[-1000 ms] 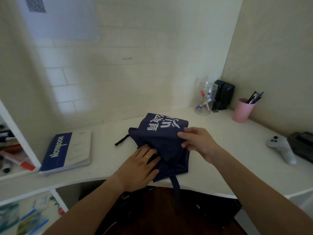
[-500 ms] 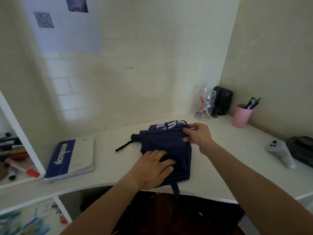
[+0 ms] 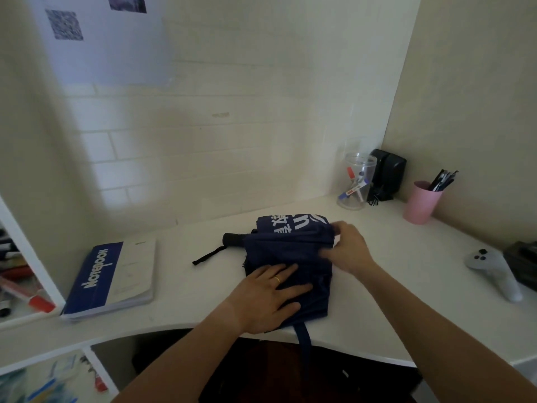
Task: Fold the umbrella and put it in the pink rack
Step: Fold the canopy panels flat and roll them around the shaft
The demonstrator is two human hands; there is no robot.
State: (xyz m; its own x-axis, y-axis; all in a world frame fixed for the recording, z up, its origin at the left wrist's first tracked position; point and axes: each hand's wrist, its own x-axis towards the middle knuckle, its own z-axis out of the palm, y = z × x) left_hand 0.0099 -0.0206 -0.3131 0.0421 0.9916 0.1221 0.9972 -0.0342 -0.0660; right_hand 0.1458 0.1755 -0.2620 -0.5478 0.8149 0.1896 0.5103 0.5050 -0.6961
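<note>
Navy umbrella (image 3: pixel 290 251) lies collapsed on white desk (image 3: pixel 406 257), canopy partly folded, white lettering on its far side. Black handle (image 3: pixel 232 238) juts from the umbrella's left end; wrist strap (image 3: pixel 207 256) trails left of it; closure strap (image 3: pixel 303 341) hangs over the desk edge. Left hand (image 3: pixel 268 298) presses flat on the near fabric, fingers spread. Right hand (image 3: pixel 347 251) grips the umbrella's right end, fingers curled on fabric. Pink cup (image 3: pixel 422 202) with pens stands far right of the umbrella; notebook (image 3: pixel 112 279) lies left of it.
</note>
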